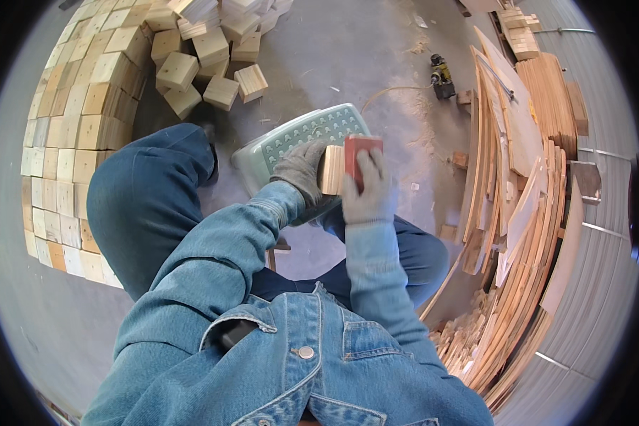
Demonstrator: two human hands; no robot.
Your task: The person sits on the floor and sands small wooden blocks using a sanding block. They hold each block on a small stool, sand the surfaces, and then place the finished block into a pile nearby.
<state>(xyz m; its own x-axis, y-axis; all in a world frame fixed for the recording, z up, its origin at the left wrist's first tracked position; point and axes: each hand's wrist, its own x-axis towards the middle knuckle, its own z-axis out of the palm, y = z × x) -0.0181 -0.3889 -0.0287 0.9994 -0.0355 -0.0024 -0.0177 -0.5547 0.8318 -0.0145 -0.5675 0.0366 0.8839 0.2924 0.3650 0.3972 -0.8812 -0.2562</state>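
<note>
Over one green stool (298, 131), the left hand (302, 170) pinches one wooden block (331, 170); the right hand (368, 188) grips one red block (351, 167) against it (both look longest pointing away from the wearer).

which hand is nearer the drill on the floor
Right. The right hand, on the red block, is short of the drill and to its left; the left hand, on the wooden block, is farther left.

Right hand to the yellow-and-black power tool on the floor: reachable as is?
Probably not: the right hand is taken up holding the reddish block, and the power tool lies well ahead and to the right, so it would likely need freeing plus a lean.
</note>
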